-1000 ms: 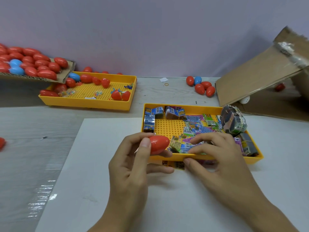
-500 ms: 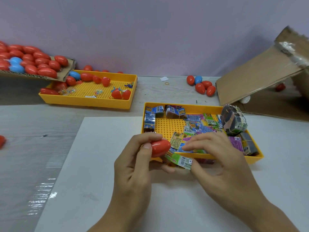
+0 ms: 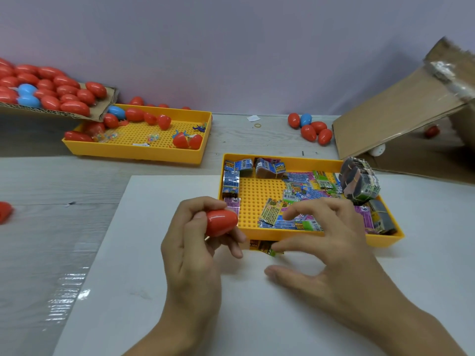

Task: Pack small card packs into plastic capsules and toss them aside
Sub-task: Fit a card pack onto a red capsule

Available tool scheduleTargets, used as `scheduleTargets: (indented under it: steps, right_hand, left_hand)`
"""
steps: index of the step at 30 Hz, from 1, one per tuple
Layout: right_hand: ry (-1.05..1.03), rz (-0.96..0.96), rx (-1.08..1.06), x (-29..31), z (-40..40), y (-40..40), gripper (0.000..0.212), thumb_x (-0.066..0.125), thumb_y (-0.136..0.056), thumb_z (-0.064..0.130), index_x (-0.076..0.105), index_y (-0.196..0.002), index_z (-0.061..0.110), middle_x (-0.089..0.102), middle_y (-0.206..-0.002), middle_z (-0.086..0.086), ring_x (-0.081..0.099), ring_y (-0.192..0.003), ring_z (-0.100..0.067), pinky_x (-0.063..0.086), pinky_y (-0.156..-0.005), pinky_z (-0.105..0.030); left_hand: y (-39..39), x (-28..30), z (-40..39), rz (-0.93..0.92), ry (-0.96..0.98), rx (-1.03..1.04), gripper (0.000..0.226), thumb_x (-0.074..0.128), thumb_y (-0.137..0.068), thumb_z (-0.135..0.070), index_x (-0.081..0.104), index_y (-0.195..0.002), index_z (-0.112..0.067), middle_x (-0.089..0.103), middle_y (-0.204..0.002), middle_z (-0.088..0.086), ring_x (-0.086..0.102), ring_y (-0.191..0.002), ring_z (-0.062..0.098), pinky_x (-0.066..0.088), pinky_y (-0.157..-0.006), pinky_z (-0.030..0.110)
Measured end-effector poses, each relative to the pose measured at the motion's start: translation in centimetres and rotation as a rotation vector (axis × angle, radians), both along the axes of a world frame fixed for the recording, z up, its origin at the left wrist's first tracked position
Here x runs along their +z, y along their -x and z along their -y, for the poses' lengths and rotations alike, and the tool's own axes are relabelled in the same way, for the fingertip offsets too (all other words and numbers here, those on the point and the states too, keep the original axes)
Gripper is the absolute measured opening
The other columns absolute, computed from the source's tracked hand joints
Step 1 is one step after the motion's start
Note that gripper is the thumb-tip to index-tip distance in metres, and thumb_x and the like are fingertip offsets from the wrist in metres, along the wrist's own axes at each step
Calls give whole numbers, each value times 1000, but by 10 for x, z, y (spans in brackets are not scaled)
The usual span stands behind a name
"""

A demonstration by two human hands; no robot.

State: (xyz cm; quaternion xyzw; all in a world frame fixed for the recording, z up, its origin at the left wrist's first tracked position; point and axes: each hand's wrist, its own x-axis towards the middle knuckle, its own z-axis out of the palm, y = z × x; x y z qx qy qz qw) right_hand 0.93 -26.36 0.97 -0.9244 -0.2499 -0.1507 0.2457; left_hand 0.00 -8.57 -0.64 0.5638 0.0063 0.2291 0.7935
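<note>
My left hand (image 3: 192, 258) grips a closed red capsule (image 3: 221, 222) just in front of the left corner of the near yellow tray (image 3: 308, 235). The tray holds several small colourful card packs (image 3: 295, 194) and a rubber-banded bundle of packs (image 3: 359, 183) at its right. One card pack (image 3: 264, 247) lies on the white sheet against the tray's front wall. My right hand (image 3: 334, 253) hovers there with fingers spread, one fingertip touching that pack and the thumb held apart below it.
A second yellow tray (image 3: 133, 152) at the back left holds red capsules and small toys. A cardboard sheet (image 3: 108, 98) above it carries several red and blue capsules. More capsules (image 3: 311, 129) lie by a cardboard flap (image 3: 398, 114) at the right. White sheet (image 3: 154, 278) covers the table.
My right hand pulled a card pack out over the tray's front wall, then let go of it; the pack now lies against the wall. My left hand kept the capsule nearly still.
</note>
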Motion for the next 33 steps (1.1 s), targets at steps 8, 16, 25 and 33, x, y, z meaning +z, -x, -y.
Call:
scheduleTargets:
  steps: [8,16,25,33]
  right_hand:
    - [134,-71,159,2,0,8,25,59,-78,59,75,-70,42,53,-135,13,39,-130,-21,26,-92,-38]
    - [102,-160,117,-1,-1,6,34,62,-74,68,76,-92,44,44,-145,14,23,-142,-16,16,-105,-31]
    - [-431,-159,49,14,-3,4,18,65,-82,47,78,-87,37,63,-123,17,47,-131,-13,40,-97,-16]
    - [-842,-417,112,26,-2,5,35,58,-86,46,73,-69,19,58,-58,-12,48,-41,-18,39,-42,-18]
  left_hand:
    - [0,1,0,-18,-18,-2,36,36,-91,-16,68,-78,-25,64,-69,8,59,-57,25,47,-46,29]
    - [0,1,0,-34,-28,-16,35,36,-91,-17,68,-79,-25,64,-69,7,60,-57,25,48,-47,29]
    - [8,0,2,60,-147,-143,18,54,-91,-25,69,-99,-19,70,-86,7,67,-66,25,56,-62,34]
    - [9,7,7,117,-236,-223,22,55,-93,-19,73,-105,-13,64,-103,8,66,-77,27,58,-62,30]
